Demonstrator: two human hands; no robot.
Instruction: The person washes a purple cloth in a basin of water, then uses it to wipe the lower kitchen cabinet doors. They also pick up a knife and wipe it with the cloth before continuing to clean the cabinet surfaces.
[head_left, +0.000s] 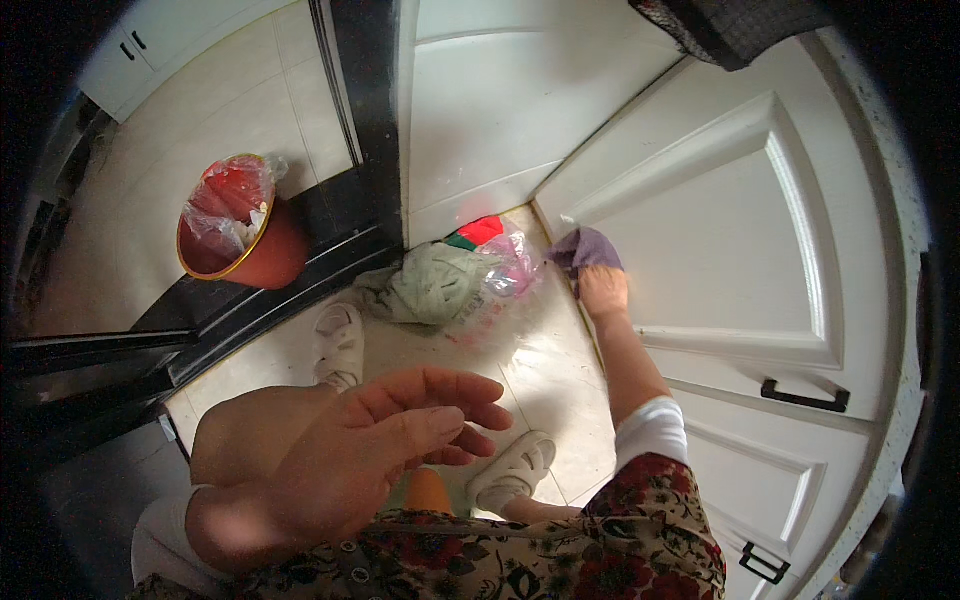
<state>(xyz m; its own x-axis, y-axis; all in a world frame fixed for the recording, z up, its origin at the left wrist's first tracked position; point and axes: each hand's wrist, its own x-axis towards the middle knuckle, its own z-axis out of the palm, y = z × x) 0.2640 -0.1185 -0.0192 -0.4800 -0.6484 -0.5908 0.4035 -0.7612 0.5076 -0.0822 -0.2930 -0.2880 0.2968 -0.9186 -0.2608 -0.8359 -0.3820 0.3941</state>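
Observation:
My right hand reaches forward and presses a purple cloth against the lower corner of a white cabinet door, close to the floor. The cloth hides most of its fingers. Nearer to me, my left hand hangs in the air above my knee, empty, its fingers loosely curled and apart. Just left of the purple cloth, clear and pink plastic bags lie on the floor beside a crumpled grey-green cloth. A red and green item shows behind them.
A red bucket lined with a clear plastic bag stands at the left, by the black door track. Black handles stick out from the cabinet doors. Dark mesh fabric hangs at the top right. Something orange is below my left hand.

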